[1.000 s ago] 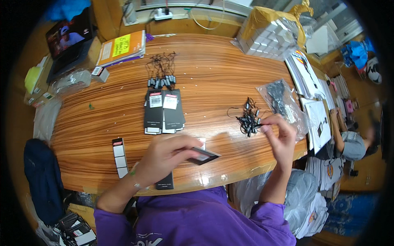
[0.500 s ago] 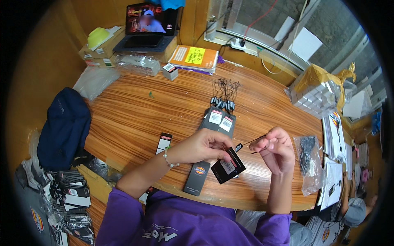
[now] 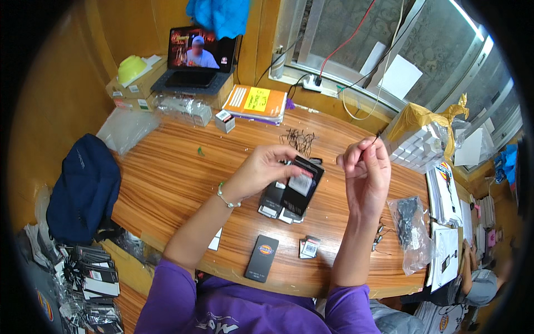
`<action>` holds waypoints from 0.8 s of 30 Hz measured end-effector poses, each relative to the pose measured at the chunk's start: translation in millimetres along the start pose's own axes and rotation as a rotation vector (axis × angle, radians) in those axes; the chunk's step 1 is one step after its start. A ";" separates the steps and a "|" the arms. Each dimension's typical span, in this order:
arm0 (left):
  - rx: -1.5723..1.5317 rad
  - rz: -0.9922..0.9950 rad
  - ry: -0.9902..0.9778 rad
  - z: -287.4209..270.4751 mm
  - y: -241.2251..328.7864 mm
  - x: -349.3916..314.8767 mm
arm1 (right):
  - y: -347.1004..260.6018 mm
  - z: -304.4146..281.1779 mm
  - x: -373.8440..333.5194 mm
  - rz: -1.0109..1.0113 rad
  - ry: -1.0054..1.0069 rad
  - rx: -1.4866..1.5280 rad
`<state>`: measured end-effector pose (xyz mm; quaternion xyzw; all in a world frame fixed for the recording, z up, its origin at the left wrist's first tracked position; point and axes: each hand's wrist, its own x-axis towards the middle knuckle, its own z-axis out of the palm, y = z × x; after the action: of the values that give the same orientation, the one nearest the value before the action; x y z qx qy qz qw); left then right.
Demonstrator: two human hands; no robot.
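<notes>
Black tag in my left grip: white label, apparently illegible. Grey tag: oval emblem, small lettering. Yellow note: dark handwriting.

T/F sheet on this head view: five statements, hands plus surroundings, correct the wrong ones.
1. The left hand holds a dark tag. True.
2. The right hand is empty. False: it pinches a thin black cord.
3. The yellow-green bowl sits atop cardboard boxes. True.
4. The laptop is shut. False: it stands open, screen lit.
5. The clear plastic bag lies left of the grey tag. False: it lies to the right.
</notes>
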<state>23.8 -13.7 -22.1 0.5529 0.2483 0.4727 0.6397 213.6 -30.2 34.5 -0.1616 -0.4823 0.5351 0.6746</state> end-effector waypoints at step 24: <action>0.473 0.208 0.302 2.2 8.2 15.3 | 58.9 -3.4 -3.8 -0.144 -0.023 -1.074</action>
<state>29.5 -1.8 -10.6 0.6325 0.3859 0.5417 0.3971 183.2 -10.5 -12.2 -0.4443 -0.7051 0.1674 0.5267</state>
